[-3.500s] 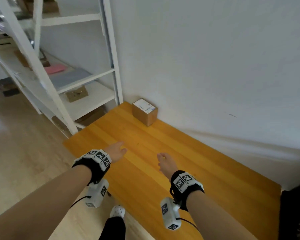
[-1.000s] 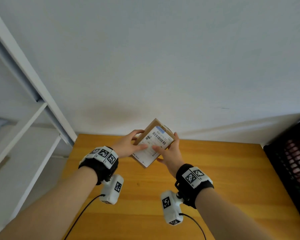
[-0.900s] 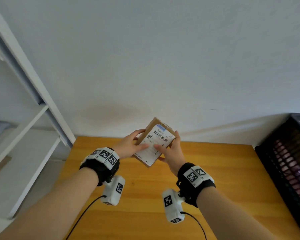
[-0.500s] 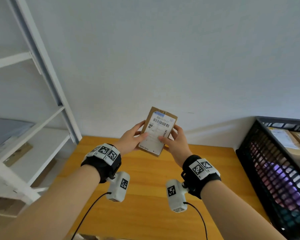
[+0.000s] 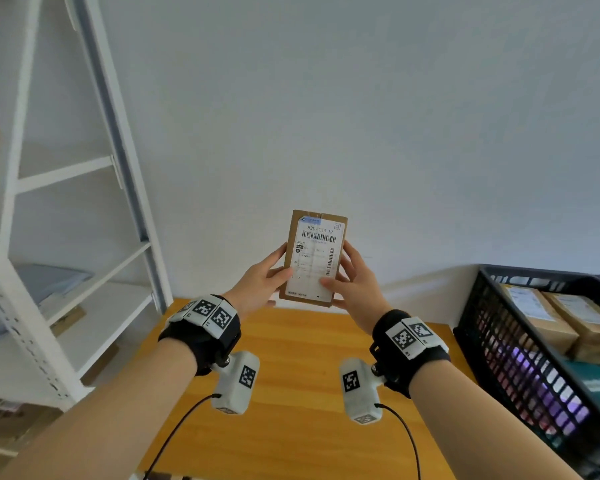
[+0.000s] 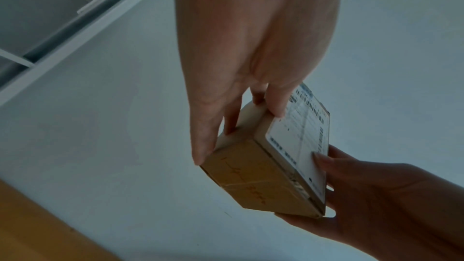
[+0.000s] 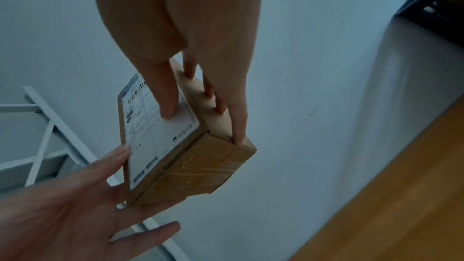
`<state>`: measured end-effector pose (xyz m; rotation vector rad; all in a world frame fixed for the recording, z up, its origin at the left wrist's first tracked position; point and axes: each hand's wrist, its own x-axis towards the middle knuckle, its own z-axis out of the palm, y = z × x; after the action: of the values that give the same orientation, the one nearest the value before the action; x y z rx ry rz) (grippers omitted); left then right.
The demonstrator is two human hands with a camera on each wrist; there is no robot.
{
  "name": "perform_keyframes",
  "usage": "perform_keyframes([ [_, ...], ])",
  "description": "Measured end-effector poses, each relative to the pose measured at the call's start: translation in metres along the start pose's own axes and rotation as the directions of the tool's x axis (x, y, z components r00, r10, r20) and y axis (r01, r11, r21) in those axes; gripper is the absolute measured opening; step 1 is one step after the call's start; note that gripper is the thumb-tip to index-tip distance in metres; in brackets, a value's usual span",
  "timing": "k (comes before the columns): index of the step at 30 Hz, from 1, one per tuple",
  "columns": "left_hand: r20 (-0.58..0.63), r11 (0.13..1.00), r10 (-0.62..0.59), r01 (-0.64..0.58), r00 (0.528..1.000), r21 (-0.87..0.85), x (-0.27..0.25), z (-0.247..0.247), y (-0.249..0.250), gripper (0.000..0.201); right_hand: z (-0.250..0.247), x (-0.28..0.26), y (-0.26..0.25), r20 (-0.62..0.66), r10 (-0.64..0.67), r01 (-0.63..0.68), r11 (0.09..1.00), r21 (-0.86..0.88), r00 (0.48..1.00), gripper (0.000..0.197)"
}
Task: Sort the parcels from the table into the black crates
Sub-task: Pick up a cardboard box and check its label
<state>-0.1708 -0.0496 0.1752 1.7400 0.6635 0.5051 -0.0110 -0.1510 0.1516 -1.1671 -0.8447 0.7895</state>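
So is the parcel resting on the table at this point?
No, the parcel is held up in the air between the left hand and right hand, in front of the wall above the table.

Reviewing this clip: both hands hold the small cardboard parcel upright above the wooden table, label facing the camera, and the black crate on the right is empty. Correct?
Not quite. The black crate already holds brown labelled parcels, as the head view shows. The rest stands: left hand and right hand hold the cardboard parcel upright above the table, label toward the camera.
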Motion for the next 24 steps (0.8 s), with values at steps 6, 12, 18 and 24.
perform_keyframes([
  [6, 0.004, 0.998, 0.058, -0.058, 0.998, -0.020, -0.017, -0.013, 0.009, 0.051, 0.016, -0.014, -0.009, -0.004, -0.026, 0.026, 1.000, 0.002, 1.000, 0.081],
  [12, 0.027, 0.997, 0.065, -0.064, 0.997, -0.038, -0.033, -0.026, 0.001, 0.054, 0.036, -0.029, -0.011, -0.016, -0.036, 0.036, 0.999, -0.008, 0.999, 0.081],
  [18, 0.043, 0.993, 0.097, -0.094, 0.994, -0.067, -0.050, -0.039, -0.006, 0.055, 0.060, -0.044, -0.012, -0.038, -0.055, 0.053, 0.998, -0.035, 0.998, 0.081],
  [24, 0.069, 0.988, 0.137, -0.131, 0.988, -0.081, -0.068, -0.047, -0.012, 0.054, 0.075, -0.063, -0.011, -0.077, -0.052, 0.047, 0.996, -0.071, 0.996, 0.082],
])
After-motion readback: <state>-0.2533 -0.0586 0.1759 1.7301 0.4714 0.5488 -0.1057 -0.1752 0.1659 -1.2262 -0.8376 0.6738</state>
